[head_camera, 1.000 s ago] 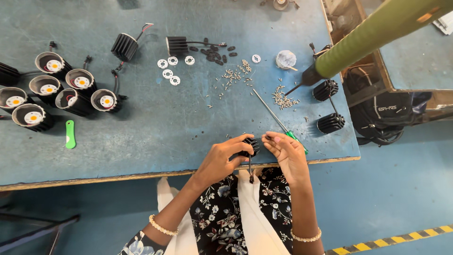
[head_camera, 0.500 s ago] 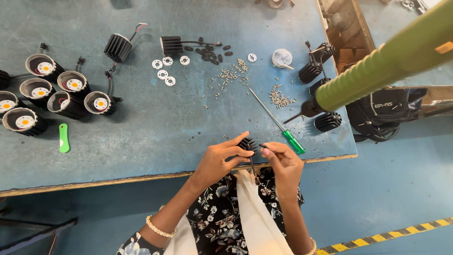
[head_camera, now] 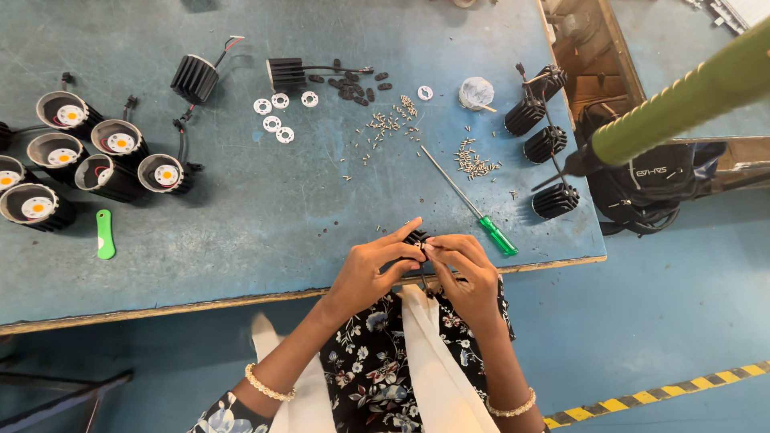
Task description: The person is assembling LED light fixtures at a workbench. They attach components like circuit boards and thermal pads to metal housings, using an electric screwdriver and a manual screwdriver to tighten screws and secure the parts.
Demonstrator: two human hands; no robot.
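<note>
Fingers of the left hand and right hand pinch a small black finned part at the near edge of the worn blue worktable, beside a green-handled screwdriver. Scattered screws, white rings and lamp housings lie farther back; the blue floor shows a striped line.

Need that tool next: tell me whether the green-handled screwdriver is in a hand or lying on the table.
Lying on the table. The screwdriver rests flat, clear of the right hand and left hand.
</note>
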